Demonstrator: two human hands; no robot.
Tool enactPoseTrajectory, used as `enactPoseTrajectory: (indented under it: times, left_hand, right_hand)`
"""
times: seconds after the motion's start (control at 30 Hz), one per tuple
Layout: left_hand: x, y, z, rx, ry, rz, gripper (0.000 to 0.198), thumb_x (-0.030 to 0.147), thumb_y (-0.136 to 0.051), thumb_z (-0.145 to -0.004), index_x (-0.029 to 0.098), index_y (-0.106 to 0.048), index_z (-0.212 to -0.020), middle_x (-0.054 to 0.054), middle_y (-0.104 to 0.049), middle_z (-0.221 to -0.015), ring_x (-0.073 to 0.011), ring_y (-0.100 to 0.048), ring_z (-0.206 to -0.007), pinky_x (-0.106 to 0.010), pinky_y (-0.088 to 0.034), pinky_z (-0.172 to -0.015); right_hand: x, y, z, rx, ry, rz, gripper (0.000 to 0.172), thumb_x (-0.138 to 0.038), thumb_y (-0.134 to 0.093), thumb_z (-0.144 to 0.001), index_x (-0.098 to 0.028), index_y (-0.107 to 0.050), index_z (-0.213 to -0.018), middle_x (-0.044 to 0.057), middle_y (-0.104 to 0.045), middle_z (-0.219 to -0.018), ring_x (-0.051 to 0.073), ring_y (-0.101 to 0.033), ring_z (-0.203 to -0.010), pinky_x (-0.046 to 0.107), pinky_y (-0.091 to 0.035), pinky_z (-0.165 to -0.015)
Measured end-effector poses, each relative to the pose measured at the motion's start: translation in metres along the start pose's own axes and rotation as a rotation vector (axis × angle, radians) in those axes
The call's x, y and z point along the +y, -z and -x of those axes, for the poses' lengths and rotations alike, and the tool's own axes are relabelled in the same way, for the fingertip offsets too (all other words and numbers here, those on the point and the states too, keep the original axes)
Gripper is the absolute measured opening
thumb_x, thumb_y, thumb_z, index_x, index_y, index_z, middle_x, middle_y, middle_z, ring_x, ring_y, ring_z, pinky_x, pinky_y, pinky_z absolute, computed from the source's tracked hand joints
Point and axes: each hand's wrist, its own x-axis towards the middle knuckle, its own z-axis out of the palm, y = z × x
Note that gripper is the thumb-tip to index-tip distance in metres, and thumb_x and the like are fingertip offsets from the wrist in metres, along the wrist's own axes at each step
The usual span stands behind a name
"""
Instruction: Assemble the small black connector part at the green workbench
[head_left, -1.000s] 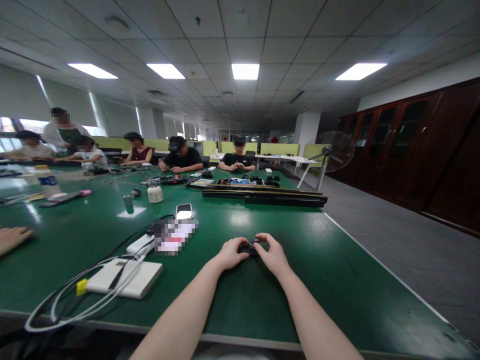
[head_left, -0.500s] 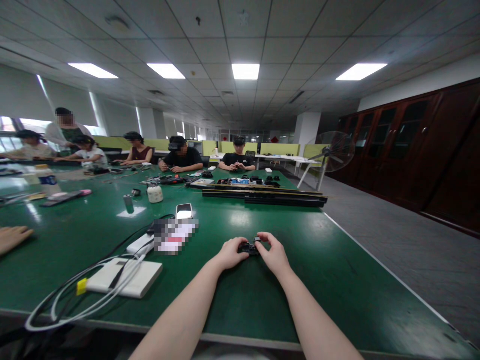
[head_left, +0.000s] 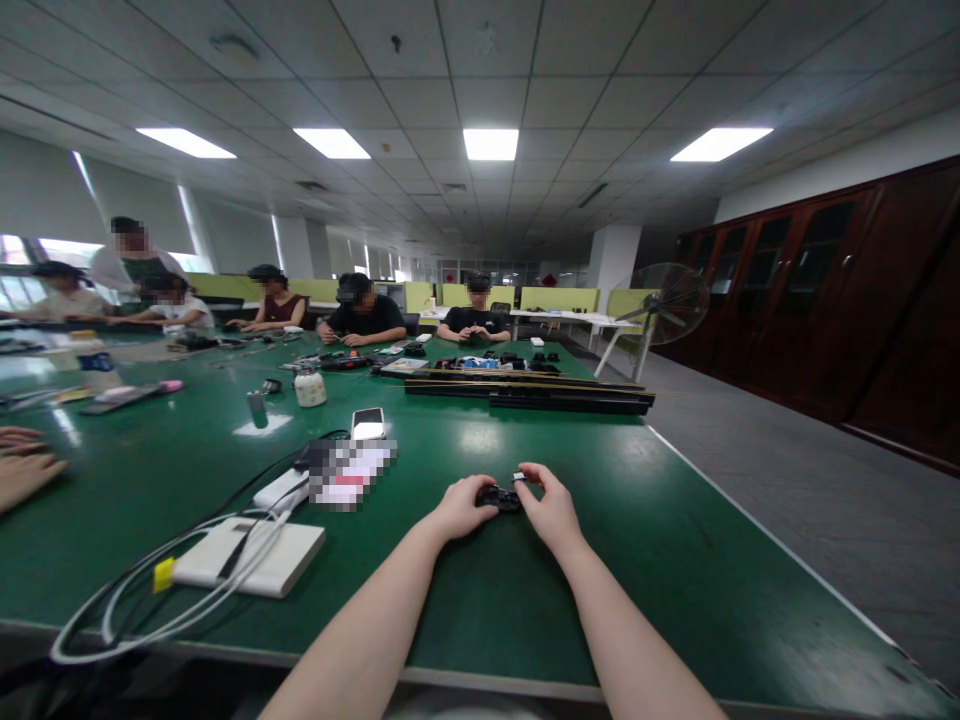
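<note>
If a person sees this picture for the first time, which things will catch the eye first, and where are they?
First come the two bare forearms reaching from the bottom edge, the left hand and right hand meeting around a small black part on the green table. To their left lies a white flat box with looping white cables. Further back, people sit along the table's far side, and a standing fan is at the right.

Place: open-plan office workroom
Evidence: long green table (head_left: 525,600), ceiling light panels (head_left: 490,143), seated co-workers (head_left: 361,312), wooden cabinets (head_left: 825,290)
</note>
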Motion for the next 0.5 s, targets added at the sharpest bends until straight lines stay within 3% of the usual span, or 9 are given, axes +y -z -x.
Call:
enactPoseTrajectory:
  times: [0.5]
  left_hand:
    - [-0.0019, -0.0007, -0.0006, 0.001, 0.008, -0.007, 0.044, 0.027, -0.064, -0.069, 0.021, -0.056, -0.112, -0.006, -0.063, -0.11, -0.024, -0.058, -0.101, -0.035, -0.046, -0.09]
  right_hand:
    - [-0.0031, 0.0033, -0.0002, 0.048, -0.021, 0.02, 0.029, -0.033, -0.052, -0.074, -0.02, -0.061, -0.099, 0.006, -0.066, -0.094, 0.02, -0.06, -0.087, 0.037, -0.045, -0.084]
